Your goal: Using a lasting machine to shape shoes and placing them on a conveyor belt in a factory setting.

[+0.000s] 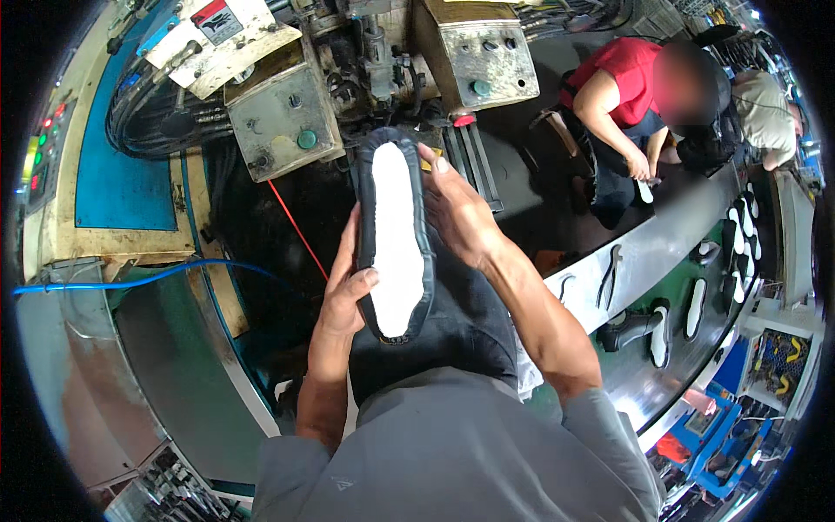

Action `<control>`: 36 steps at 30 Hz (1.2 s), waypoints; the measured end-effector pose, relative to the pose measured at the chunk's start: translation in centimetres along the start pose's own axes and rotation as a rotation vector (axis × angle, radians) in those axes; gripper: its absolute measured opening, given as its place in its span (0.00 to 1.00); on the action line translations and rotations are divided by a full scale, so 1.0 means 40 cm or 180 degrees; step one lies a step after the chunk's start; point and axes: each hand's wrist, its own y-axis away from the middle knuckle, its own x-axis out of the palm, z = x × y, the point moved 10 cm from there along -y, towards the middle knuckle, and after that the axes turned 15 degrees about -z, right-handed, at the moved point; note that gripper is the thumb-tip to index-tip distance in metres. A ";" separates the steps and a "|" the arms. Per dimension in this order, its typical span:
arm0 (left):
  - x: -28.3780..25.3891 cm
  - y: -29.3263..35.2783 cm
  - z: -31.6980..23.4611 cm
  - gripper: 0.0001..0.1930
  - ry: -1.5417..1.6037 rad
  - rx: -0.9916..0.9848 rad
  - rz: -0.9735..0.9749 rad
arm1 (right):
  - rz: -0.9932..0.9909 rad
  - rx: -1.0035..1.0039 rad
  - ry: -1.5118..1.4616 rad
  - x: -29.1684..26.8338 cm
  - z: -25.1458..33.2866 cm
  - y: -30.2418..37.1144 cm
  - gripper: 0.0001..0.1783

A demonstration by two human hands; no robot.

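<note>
A black shoe upper (396, 235) is held bottom side up in front of my lap, its white insole facing me and its rounded toe pointing away. My left hand (342, 296) grips the left side near the heel end, thumb over the edge and the other fingers along the side. Against the right side near the toe lies my right hand (461, 209); some of its fingers are hidden behind the shoe. Just beyond the toe stands a greasy machine (374, 61) with metal clamps and hoses.
Control boxes with green buttons (296, 122) flank the machine. To my right runs a metal-edged conveyor (622, 270) carrying pliers (611, 274) and several black shoes with white bottoms (661, 335). Beyond it sits a co-worker in red (619, 83). A blue hose (130, 283) crosses at left.
</note>
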 end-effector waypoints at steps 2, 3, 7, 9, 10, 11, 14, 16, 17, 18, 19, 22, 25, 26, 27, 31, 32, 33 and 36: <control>0.026 0.050 0.021 0.58 0.0012 -0.0059 0.0063 | -0.0080 -0.0494 0.0283 0.005 -0.004 0.034 0.41; 0.031 0.062 0.018 0.57 -0.0106 0.0025 0.0109 | -0.0148 -0.0969 0.0573 0.006 0.012 0.052 0.40; 0.033 0.099 -0.004 0.55 -0.0907 0.0569 0.0037 | -0.0382 -0.1484 0.1611 0.003 0.019 0.107 0.37; 0.021 0.105 -0.008 0.54 -0.1293 0.0667 -0.0061 | -0.0539 -0.1519 0.1999 0.018 0.014 0.133 0.35; 0.014 0.109 -0.010 0.54 -0.1665 0.0774 -0.0146 | -0.0698 -0.1564 0.2402 0.014 0.009 0.141 0.34; 0.010 0.114 -0.003 0.56 -0.1546 0.0767 -0.0250 | -0.0564 -0.1534 0.2337 0.024 0.006 0.138 0.35; 0.002 0.103 0.021 0.58 -0.0401 0.0297 -0.0222 | 0.0110 0.0091 0.0042 0.028 -0.066 0.188 0.38; 0.016 0.112 0.021 0.58 -0.0152 0.0200 -0.0364 | 0.0245 0.0295 -0.0230 0.004 -0.120 0.240 0.40; 0.018 0.111 0.020 0.56 -0.0055 0.0262 -0.0381 | 0.0205 0.0412 -0.0505 -0.003 -0.142 0.274 0.39; 0.022 0.112 0.021 0.55 0.0038 0.0310 -0.0382 | 0.0145 0.0518 -0.0789 -0.015 -0.162 0.302 0.38; 0.027 0.111 0.028 0.55 0.0040 0.0298 -0.0380 | -0.0104 -0.0107 -0.0233 -0.039 -0.166 0.299 0.40; 0.031 0.115 0.030 0.53 -0.0217 0.0478 -0.0370 | -0.0386 -0.0911 0.1426 -0.070 -0.129 0.321 0.38; 0.051 0.131 0.037 0.53 -0.0469 0.0430 -0.0364 | -0.0433 -0.0900 0.1364 -0.092 -0.131 0.353 0.38; 0.049 0.137 0.039 0.53 -0.0477 0.0466 -0.0350 | -0.0326 -0.0939 0.1181 -0.096 -0.143 0.353 0.39; 0.043 0.138 0.056 0.54 -0.0373 0.0479 -0.0210 | -0.0278 -0.0419 0.0395 -0.101 -0.191 0.357 0.49; 0.051 0.164 0.063 0.57 -0.0762 0.0852 0.0311 | 0.0342 0.0182 0.1057 -0.120 -0.195 0.353 0.65; 0.068 0.175 0.045 0.58 -0.1019 0.0973 0.0403 | 0.0340 0.0162 0.1072 -0.132 -0.182 0.346 0.65; 0.076 0.178 0.027 0.58 -0.1007 0.0985 0.0412 | 0.0335 -0.0358 0.1732 -0.144 -0.152 0.331 0.65; 0.123 0.167 -0.002 0.62 -0.0707 0.0753 0.1069 | -0.0053 -0.1135 0.2672 -0.168 -0.102 0.291 0.67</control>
